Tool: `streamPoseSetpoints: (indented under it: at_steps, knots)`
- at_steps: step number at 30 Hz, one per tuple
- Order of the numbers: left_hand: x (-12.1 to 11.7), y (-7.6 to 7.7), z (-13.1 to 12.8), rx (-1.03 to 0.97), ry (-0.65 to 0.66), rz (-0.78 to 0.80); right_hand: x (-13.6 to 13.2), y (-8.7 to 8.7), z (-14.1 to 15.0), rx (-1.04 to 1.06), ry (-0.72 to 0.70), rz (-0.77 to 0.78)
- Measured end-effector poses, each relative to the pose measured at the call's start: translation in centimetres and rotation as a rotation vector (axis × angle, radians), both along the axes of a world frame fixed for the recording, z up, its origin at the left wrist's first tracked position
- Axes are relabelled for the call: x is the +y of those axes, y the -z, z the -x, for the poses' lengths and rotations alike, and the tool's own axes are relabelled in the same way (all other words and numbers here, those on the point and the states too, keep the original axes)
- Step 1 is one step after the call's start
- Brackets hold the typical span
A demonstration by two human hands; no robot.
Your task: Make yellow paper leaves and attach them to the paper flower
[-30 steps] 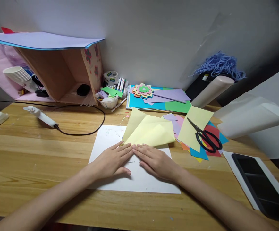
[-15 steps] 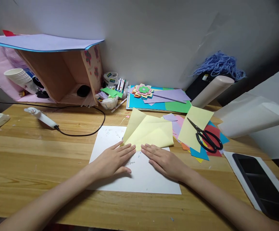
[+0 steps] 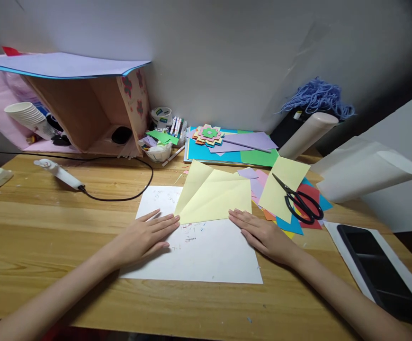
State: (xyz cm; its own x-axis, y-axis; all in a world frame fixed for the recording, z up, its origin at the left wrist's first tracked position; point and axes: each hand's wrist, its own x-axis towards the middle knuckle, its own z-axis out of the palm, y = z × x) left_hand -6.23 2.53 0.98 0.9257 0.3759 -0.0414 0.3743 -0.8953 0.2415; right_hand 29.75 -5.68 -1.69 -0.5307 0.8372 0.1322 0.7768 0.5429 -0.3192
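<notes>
A folded sheet of pale yellow paper (image 3: pixel 215 194) lies on a white sheet (image 3: pixel 206 255) marked with small coloured specks. Its folded edge faces me, and a flap sticks up at the far left. My left hand (image 3: pixel 145 239) rests flat with fingers stretched, the fingertips at the near left corner of the yellow paper. On the other side, my right hand (image 3: pixel 263 234) lies flat too, its fingertips on the near edge close to the right corner. Neither hand grasps anything.
Black-handled scissors (image 3: pixel 300 201) lie on another yellow piece (image 3: pixel 273 192) over coloured scraps at the right. A phone (image 3: pixel 380 270) sits beyond my right forearm. A white glue gun (image 3: pixel 60 174) with a black cable stands left. A layered paper flower (image 3: pixel 209 135) rests at the back.
My hands have slid apart along the near fold, the left to the left and the right to the right. The yellow paper now lies flatter along that edge.
</notes>
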Motion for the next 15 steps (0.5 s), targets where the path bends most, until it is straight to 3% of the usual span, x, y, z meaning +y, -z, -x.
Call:
streamPoseSetpoints:
  at_steps: [5, 8, 12, 15]
  knots:
    - [-0.2, 0.3, 1.1, 0.016, 0.006, -0.029, 0.4, 0.4, 0.7, -0.026, -0.028, -0.262]
    - [-0.2, 0.3, 1.3, 0.004, 0.014, -0.024, 1.6, -0.3, 2.9, -0.059, -0.193, -0.39]
    - [-0.2, 0.4, 1.4, -0.066, 0.022, -0.017, 4.2, -1.3, 7.7, -0.094, -0.455, -0.362]
    - [-0.4, 0.6, 1.7, -0.145, 0.011, -0.035, 5.9, -1.5, 10.8, -0.104, -0.567, -0.317]
